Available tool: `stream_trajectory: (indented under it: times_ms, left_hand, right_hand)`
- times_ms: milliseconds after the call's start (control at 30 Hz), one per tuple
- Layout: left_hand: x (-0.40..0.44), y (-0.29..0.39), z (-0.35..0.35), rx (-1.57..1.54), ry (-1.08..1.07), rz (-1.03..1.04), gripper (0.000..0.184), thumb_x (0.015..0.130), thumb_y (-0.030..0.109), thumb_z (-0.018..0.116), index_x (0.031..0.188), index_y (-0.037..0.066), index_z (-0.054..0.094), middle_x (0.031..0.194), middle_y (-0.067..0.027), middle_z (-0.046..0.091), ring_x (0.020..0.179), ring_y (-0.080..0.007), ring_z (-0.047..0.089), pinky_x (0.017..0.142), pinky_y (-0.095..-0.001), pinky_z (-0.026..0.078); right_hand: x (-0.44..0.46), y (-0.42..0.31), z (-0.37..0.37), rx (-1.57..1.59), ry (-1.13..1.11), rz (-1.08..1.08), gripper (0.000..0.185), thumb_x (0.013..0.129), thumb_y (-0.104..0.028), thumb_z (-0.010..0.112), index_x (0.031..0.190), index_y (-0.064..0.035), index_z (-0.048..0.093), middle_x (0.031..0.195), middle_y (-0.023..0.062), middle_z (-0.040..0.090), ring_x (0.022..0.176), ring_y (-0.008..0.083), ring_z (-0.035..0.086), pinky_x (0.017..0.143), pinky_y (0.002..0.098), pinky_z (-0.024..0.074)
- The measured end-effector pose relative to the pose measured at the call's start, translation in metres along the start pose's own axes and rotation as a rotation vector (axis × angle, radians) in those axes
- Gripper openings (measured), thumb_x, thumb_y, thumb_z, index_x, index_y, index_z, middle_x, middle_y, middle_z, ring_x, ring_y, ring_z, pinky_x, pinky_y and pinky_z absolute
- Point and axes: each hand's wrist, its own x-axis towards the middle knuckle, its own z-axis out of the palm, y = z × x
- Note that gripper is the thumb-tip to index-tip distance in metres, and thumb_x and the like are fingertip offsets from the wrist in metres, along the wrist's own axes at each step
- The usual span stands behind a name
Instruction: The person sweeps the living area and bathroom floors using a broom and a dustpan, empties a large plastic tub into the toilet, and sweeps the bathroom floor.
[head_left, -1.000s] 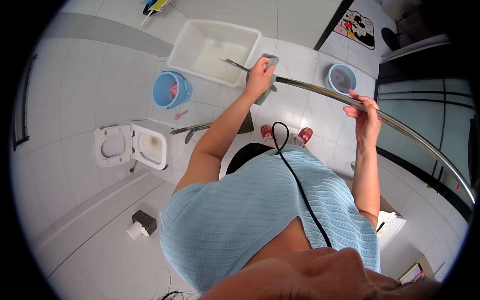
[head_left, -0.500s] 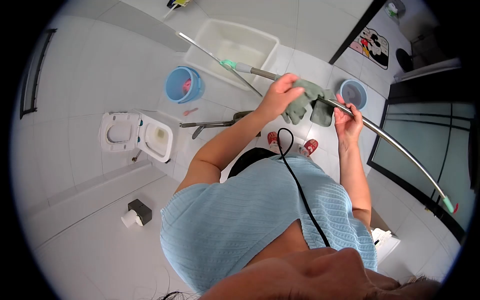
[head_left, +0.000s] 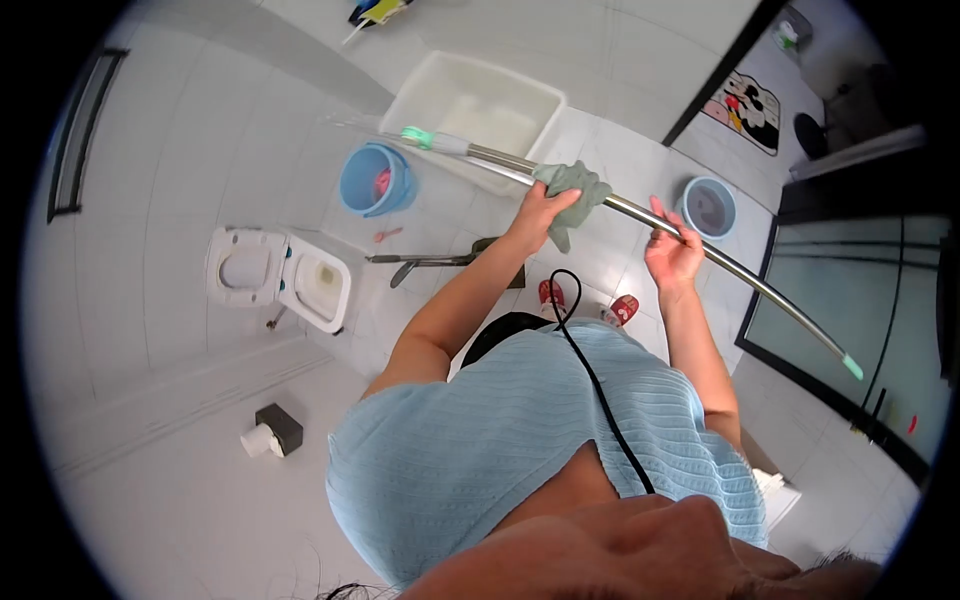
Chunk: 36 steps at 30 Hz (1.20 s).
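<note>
A long metal pole runs slantwise in front of me. It has a pale green tip at its lower right end and a green joint at its upper left end. A thin bar at that joint, like a floor squeegee's blade, is smeared by motion. My left hand is closed on a grey-green cloth, which is wrapped over the pole. Farther along, my right hand has its fingers bent round the pole, with the index finger raised. Part of its grip is hidden.
Behind the pole stands a large white tub, with a blue bucket holding something pink beside it. A smaller blue basin stands at right. The open toilet, long-handled tools and a glass door surround me.
My left hand and the cloth have moved left along the pole, toward the green joint. The pole's lower right end has shifted up and left. The cloth looks more bunched.
</note>
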Motion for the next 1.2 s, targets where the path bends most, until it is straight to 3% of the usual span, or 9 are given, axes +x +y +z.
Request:
stream_trajectory:
  times_ms: [167,467,533,667,733,867,900,1067,1200]
  left_hand:
    - [-0.012,0.010,0.017,0.020,-0.120,-0.022,0.040,0.080,0.010,0.067,0.114,0.000,0.049,0.104,-0.0068,0.058,0.091,-0.0136,0.057,0.078,-0.0267,0.047]
    - [0.000,0.009,0.027,0.400,-0.033,0.320,0.021,0.079,0.000,0.063,0.099,0.000,0.055,0.089,-0.0040,0.062,0.081,-0.0089,0.057,0.072,-0.0240,0.047]
    - [0.004,0.000,0.030,0.486,-0.040,0.350,0.021,0.079,0.000,0.063,0.098,-0.001,0.055,0.088,-0.0038,0.062,0.080,-0.0093,0.057,0.072,-0.0245,0.047]
    - [0.004,-0.011,0.040,0.740,-0.005,0.495,0.024,0.076,0.003,0.065,0.098,-0.002,0.055,0.085,-0.0064,0.063,0.078,-0.0118,0.059,0.071,-0.0270,0.048]
    - [0.000,-0.019,0.044,0.784,-0.059,0.482,0.026,0.075,0.004,0.066,0.098,-0.002,0.055,0.085,-0.0094,0.064,0.078,-0.0157,0.061,0.070,-0.0288,0.048]
    - [0.000,-0.035,0.053,1.135,-0.299,0.550,0.030,0.072,0.007,0.068,0.098,-0.001,0.056,0.087,-0.0174,0.063,0.078,-0.0296,0.064,0.068,-0.0343,0.050]
    - [0.007,-0.041,0.050,1.157,-0.347,0.626,0.037,0.069,0.007,0.069,0.102,-0.001,0.054,0.087,-0.0181,0.062,0.077,-0.0354,0.061,0.066,-0.0389,0.050]
    - [0.008,-0.039,0.045,1.530,-0.414,0.656,0.043,0.069,0.007,0.064,0.110,0.002,0.050,0.086,-0.0175,0.063,0.073,-0.0361,0.061,0.061,-0.0443,0.050]
    - [0.035,-0.071,-0.004,1.719,-0.397,0.629,0.017,0.073,0.005,0.057,0.089,0.003,0.052,0.081,-0.0162,0.063,0.068,-0.0345,0.062,0.057,-0.0448,0.050]
  right_hand:
    - [-0.004,0.024,-0.002,0.047,-0.053,0.186,0.039,0.068,-0.017,0.051,0.104,-0.0011,0.056,0.127,0.0225,0.049,0.057,0.0157,0.055,0.054,0.0255,0.0486]
    - [-0.016,0.045,-0.015,-0.382,0.121,0.405,0.041,0.091,-0.046,0.043,0.104,-0.0077,0.051,0.105,0.0211,0.062,0.067,0.0203,0.063,0.061,0.0298,0.0522]
    - [-0.015,0.036,-0.014,-0.490,0.134,0.367,0.036,0.092,-0.039,0.045,0.103,-0.0060,0.051,0.098,0.0186,0.064,0.068,0.0210,0.064,0.063,0.0310,0.0531]
    - [-0.015,0.027,0.032,-1.035,0.131,0.125,0.033,0.089,-0.032,0.051,0.108,-0.0046,0.051,0.091,0.0112,0.063,0.071,0.0194,0.063,0.066,0.0314,0.0523]
    - [-0.016,0.029,0.057,-1.647,-0.062,-0.442,0.044,0.082,-0.036,0.059,0.114,-0.0068,0.051,0.100,0.0114,0.062,0.088,0.0254,0.061,0.074,0.0368,0.0500]
    - [-0.017,0.025,0.073,-2.146,-0.025,-0.796,0.037,0.077,-0.040,0.061,0.093,-0.0070,0.065,0.110,0.0118,0.059,0.102,0.0248,0.054,0.085,0.0371,0.0428]
    - [-0.020,0.019,0.077,-2.085,-0.068,-0.757,0.032,0.075,-0.038,0.062,0.079,-0.0073,0.067,0.102,0.0122,0.062,0.100,0.0255,0.055,0.084,0.0365,0.0420]
    - [-0.010,-0.003,0.065,-1.651,0.044,-0.784,0.030,0.077,-0.033,0.060,0.075,-0.0025,0.064,0.073,0.0172,0.062,0.067,0.0341,0.060,0.063,0.0414,0.0471]
    - [-0.048,-0.049,0.141,-1.198,0.008,-0.860,0.021,0.087,-0.019,0.053,0.085,0.0005,0.060,0.077,0.0088,0.066,0.067,0.0149,0.063,0.063,0.0285,0.0486]
